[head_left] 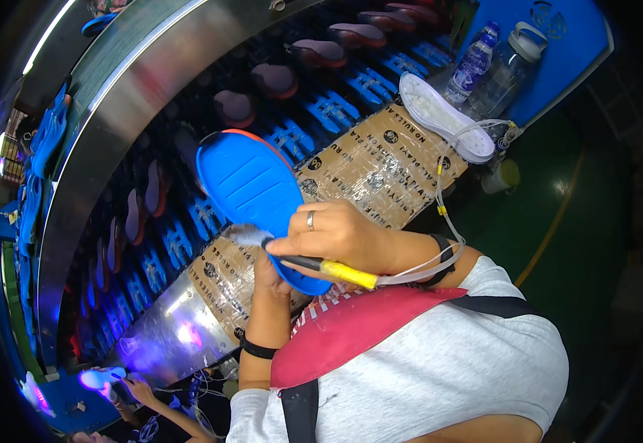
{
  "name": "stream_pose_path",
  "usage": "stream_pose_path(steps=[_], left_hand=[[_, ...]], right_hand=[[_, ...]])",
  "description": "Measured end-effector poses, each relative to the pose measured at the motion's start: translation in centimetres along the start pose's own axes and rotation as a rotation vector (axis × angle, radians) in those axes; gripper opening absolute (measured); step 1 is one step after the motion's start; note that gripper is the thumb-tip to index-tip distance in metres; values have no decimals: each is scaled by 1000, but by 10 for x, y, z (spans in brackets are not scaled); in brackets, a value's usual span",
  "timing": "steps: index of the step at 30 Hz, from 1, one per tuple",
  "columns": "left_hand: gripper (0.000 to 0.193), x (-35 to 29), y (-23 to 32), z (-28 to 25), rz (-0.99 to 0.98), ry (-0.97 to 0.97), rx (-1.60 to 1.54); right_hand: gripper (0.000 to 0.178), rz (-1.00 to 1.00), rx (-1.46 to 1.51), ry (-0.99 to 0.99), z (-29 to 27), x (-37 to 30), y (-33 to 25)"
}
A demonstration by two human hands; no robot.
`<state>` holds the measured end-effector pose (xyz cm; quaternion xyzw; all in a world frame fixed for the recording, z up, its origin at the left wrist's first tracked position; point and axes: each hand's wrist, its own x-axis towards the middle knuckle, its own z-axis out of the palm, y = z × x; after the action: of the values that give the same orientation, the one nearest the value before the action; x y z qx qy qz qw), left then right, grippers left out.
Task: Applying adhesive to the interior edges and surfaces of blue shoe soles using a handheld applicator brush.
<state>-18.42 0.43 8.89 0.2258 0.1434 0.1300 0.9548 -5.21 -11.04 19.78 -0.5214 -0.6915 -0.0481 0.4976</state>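
Observation:
My left hand grips a blue shoe sole from below, near its lower end; most of its fingers are hidden under the sole. Shallow grooves cross the sole's upper face, and a red-orange edge shows at its far end. My right hand, with a ring on one finger, is closed round a brush over the lower part of the sole. The brush has a yellow and black handle, and a clear tube runs from it along my right forearm. Its pale bristles lie at the sole's left edge.
Beyond the taped cardboard ledge, a curved line carries several soles beside blue racks. A white sole-shaped tray, a purple-labelled bottle and a clear jug stand right. Another person's hand works lower left.

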Motion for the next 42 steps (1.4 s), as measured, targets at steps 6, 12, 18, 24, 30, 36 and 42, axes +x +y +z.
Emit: stream_pose_path(steps=[6, 12, 18, 24, 30, 36, 42], left_hand=[[54, -7, 3, -17, 147, -52, -12], [56, 3, 8, -16, 140, -37, 34], [64, 0, 13, 16, 239, -148, -43], [66, 12, 18, 6, 270, -336, -99], [70, 8, 37, 4, 298, -289, -31], [67, -7, 67, -1, 190, -300, 224], [48, -7, 90, 10, -50, -96, 662]], right_hand=[[29, 28, 89, 168, -6, -1, 0], [24, 21, 57, 41, 7, -14, -8], [27, 140, 104, 181, 10, -22, -2], [30, 170, 394, -11, 17, -30, -11], [28, 334, 483, -63, 7, -30, -5], [26, 340, 597, -380, -11, -21, -3], [24, 131, 372, -516, 0, -26, 5]])
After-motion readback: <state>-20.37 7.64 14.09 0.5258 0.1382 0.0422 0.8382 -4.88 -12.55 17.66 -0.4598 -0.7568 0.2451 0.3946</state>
